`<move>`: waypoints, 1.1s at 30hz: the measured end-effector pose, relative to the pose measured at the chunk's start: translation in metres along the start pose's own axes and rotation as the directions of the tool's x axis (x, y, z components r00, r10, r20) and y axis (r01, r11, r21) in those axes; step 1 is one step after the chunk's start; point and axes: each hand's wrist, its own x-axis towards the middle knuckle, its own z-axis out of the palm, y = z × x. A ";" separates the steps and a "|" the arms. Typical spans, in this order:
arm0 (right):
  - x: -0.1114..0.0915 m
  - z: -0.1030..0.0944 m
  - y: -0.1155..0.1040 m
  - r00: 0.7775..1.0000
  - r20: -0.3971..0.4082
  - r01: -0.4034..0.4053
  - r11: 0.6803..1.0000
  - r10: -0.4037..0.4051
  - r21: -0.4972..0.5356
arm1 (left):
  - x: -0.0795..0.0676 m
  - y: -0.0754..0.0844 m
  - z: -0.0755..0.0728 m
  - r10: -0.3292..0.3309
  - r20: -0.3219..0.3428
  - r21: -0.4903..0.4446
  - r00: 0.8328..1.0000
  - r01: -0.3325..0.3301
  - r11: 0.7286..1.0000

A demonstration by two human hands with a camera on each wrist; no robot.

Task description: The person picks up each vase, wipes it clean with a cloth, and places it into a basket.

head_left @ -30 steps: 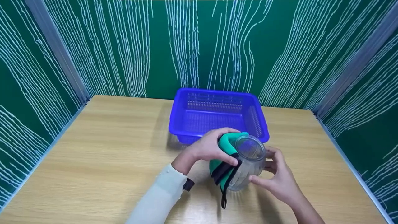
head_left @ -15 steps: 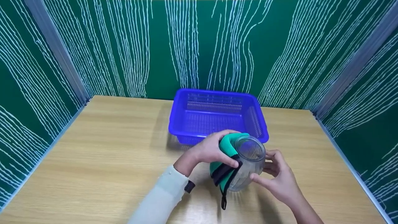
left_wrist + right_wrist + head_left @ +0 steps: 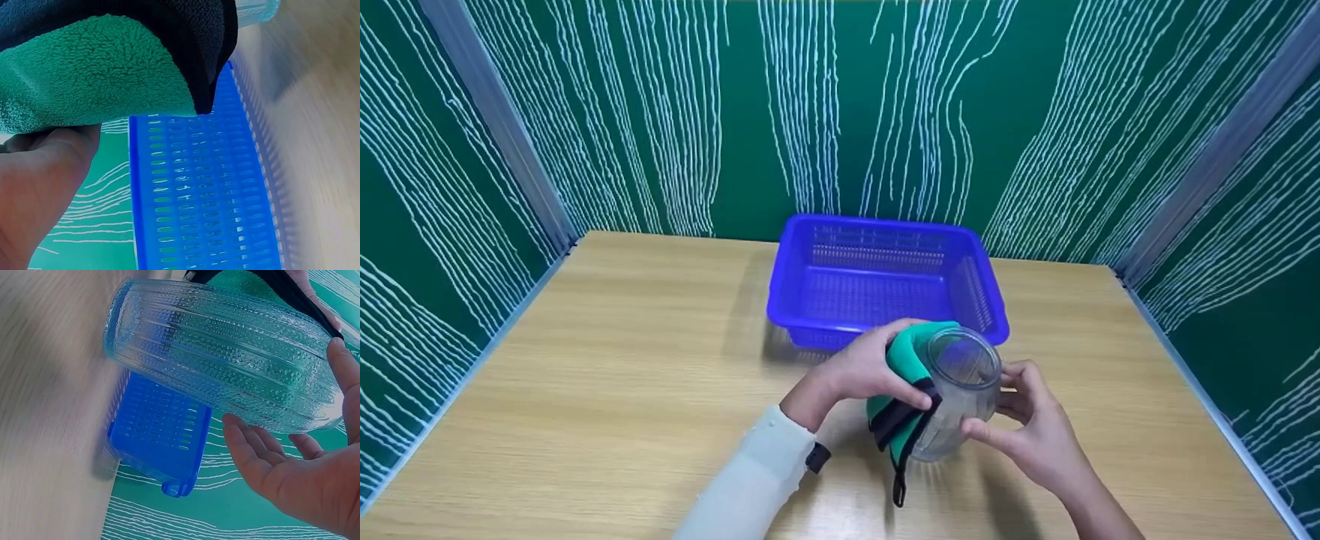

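A clear glass jar with a ribbed, dotted wall stands tilted in front of the basket, its open mouth facing up. My right hand holds it from the right, thumb on the near side and fingers on the far side. On its left side my left hand grips a green cloth with black edging and presses it to the glass. A black loop dangles from the cloth's lower corner. In the left wrist view the fleecy green cloth hides most of the fingers. The right wrist view shows the fingertips at the jar.
Behind the hands a blue plastic basket with slotted walls stands on the wooden table. Green panels with white wavy lines enclose the table at the back and both sides.
My left hand has slid slightly down the jar's side with the cloth. The jar, my right hand and the basket look almost unmoved.
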 end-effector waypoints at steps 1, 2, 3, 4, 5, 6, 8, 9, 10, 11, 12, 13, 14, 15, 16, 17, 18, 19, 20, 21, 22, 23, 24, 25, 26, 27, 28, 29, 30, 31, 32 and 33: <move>0.000 0.000 0.000 1.000 0.002 -0.001 1.000 0.001 -0.001 | 0.000 -0.001 0.000 -0.005 -0.001 -0.005 1.000 0.005 1.000; 0.000 0.000 0.001 1.000 0.005 -0.003 1.000 0.003 -0.002 | 0.000 -0.003 0.001 -0.008 0.001 -0.009 1.000 0.008 1.000; 0.000 0.000 0.001 1.000 0.009 -0.005 1.000 0.005 -0.001 | 0.000 -0.004 0.001 -0.013 0.000 -0.009 1.000 0.013 1.000; 0.000 0.000 0.001 1.000 0.013 -0.005 1.000 0.005 0.000 | -0.001 -0.005 0.001 -0.018 -0.002 -0.009 1.000 0.018 1.000; 0.001 0.000 0.001 1.000 0.015 -0.005 1.000 0.005 -0.002 | -0.001 -0.006 0.001 -0.022 -0.004 -0.006 1.000 0.022 1.000; 0.001 -0.001 0.001 1.000 0.016 -0.005 1.000 0.005 -0.006 | -0.001 -0.008 0.002 -0.026 -0.005 -0.002 1.000 0.026 1.000; 0.001 -0.001 0.001 1.000 0.015 -0.004 1.000 0.004 -0.008 | -0.002 -0.010 0.002 -0.035 -0.004 0.012 0.999 0.035 0.999; 0.001 -0.001 0.001 1.000 0.013 -0.004 1.000 0.004 -0.008 | -0.002 -0.011 0.002 -0.040 -0.003 0.015 0.999 0.040 0.999; 0.001 -0.001 0.001 1.000 0.009 -0.004 1.000 0.004 -0.009 | -0.002 -0.012 0.003 -0.044 0.000 0.018 0.999 0.044 0.999; 0.001 0.000 0.001 1.000 0.002 0.000 1.000 0.000 -0.014 | -0.002 -0.014 0.003 -0.049 0.004 0.023 0.999 0.049 0.999; 0.001 0.000 0.001 1.000 0.000 -0.002 1.000 0.002 -0.014 | -0.003 -0.015 0.004 -0.056 0.009 0.027 0.998 0.056 0.998; 0.001 0.000 0.001 1.000 0.001 -0.006 1.000 0.006 -0.014 | -0.003 -0.016 0.004 -0.062 0.013 0.027 0.998 0.061 0.998; 0.001 -0.001 0.001 1.000 0.000 -0.007 1.000 0.007 -0.016 | -0.003 -0.018 0.005 -0.069 0.014 0.034 0.998 0.068 0.997; 0.001 -0.001 0.001 1.000 0.002 -0.008 1.000 0.008 -0.020 | -0.003 -0.019 0.005 -0.074 0.015 0.039 0.997 0.074 0.997; 0.001 -0.001 0.001 1.000 0.004 -0.008 1.000 0.008 -0.021 | -0.003 -0.020 0.005 -0.081 0.015 0.047 0.997 0.080 0.996; 0.001 -0.001 0.000 1.000 0.005 -0.006 1.000 0.006 -0.024 | -0.003 -0.021 0.006 -0.087 0.014 0.055 0.996 0.086 0.995; 0.001 -0.002 0.001 1.000 0.010 -0.006 1.000 0.006 -0.023 | -0.003 -0.022 0.006 -0.090 0.012 0.064 0.996 0.089 0.994; 0.002 -0.001 0.002 1.000 0.008 0.000 1.000 0.000 -0.023 | -0.004 -0.023 0.006 -0.092 0.012 0.072 0.996 0.091 0.993; 0.001 -0.001 0.002 1.000 0.002 0.013 1.000 -0.013 -0.026 | -0.003 -0.025 0.006 -0.097 0.011 0.082 0.995 0.096 0.992; 0.002 -0.001 0.003 1.000 0.002 0.020 0.999 -0.020 -0.027 | -0.004 -0.026 0.006 -0.099 0.014 0.083 0.995 0.098 0.992; 0.002 -0.001 0.003 1.000 0.003 0.031 0.999 -0.031 -0.032 | -0.004 -0.027 0.007 -0.099 0.015 0.085 0.995 0.097 0.992; 0.002 -0.001 0.003 0.999 0.002 0.036 0.999 -0.036 -0.036 | -0.003 -0.028 0.007 -0.095 0.016 0.086 0.995 0.094 0.992; 0.002 -0.001 0.004 0.999 0.006 0.042 0.998 -0.042 -0.043 | -0.003 -0.029 0.007 -0.090 0.017 0.085 0.996 0.088 0.992; 0.002 -0.001 0.003 0.999 0.010 0.044 0.998 -0.044 -0.051 | -0.003 -0.030 0.008 -0.086 0.016 0.084 0.996 0.084 0.993; 0.002 -0.002 0.003 0.999 0.017 0.046 0.997 -0.045 -0.056 | -0.003 -0.031 0.008 -0.081 0.015 0.084 0.997 0.079 0.993; 0.002 -0.002 0.003 0.999 0.022 0.042 0.997 -0.041 -0.058 | -0.003 -0.032 0.009 -0.075 0.015 0.083 0.997 0.074 0.994; 0.001 -0.002 0.002 0.999 0.025 0.038 0.997 -0.036 -0.065 | -0.003 -0.033 0.009 -0.071 0.014 0.081 0.997 0.069 0.994; 0.001 -0.002 0.002 0.999 0.022 0.032 0.998 -0.031 -0.060 | -0.003 -0.034 0.010 -0.068 0.015 0.077 0.998 0.067 0.995; 0.001 -0.002 0.002 0.999 0.021 0.031 0.998 -0.029 -0.062 | -0.003 -0.035 0.011 -0.068 0.018 0.075 0.998 0.066 0.995; 0.001 -0.002 0.002 0.999 0.017 0.030 0.998 -0.028 -0.062 | -0.003 -0.035 0.011 -0.069 0.019 0.076 0.997 0.067 0.995; 0.001 -0.002 0.002 0.999 0.018 0.032 0.998 -0.031 -0.060 | -0.003 -0.036 0.012 -0.070 0.021 0.078 0.997 0.068 0.995; 0.001 -0.002 0.002 0.999 0.013 0.031 0.998 -0.030 -0.059 | -0.003 -0.036 0.012 -0.072 0.022 0.079 0.997 0.070 0.994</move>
